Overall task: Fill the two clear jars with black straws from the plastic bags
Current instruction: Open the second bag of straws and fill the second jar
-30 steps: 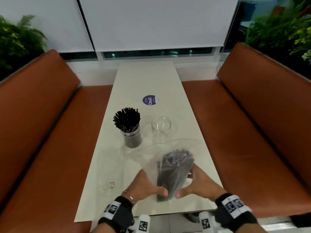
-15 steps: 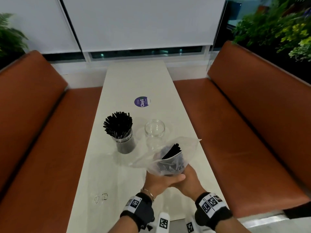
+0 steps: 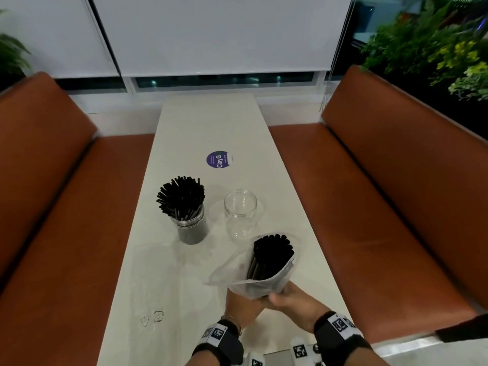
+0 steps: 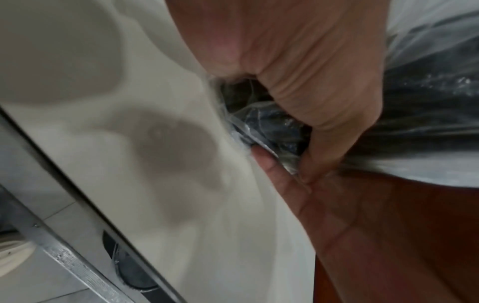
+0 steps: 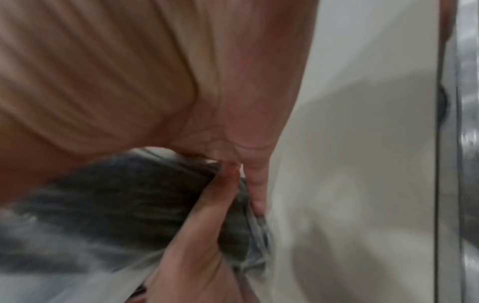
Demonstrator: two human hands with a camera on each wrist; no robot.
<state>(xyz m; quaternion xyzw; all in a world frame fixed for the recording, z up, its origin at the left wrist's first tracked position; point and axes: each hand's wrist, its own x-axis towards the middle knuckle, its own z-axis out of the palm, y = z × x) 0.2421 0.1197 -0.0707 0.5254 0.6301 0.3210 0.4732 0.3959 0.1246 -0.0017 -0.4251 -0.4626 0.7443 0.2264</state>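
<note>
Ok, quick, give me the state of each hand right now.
Left hand: closed around the bottom of the clear plastic bag of black straws.
Right hand: closed around the same bag's bottom, from the other side.

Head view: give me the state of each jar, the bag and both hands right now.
Left jar: upright, packed with black straws.
Right jar: upright, empty, no lid.
Plastic bag: mouth open, tilted toward the right jar, straw bundle sticking out.
Left hand: grips the bag's bottom.
Right hand: grips the bag's bottom.
</note>
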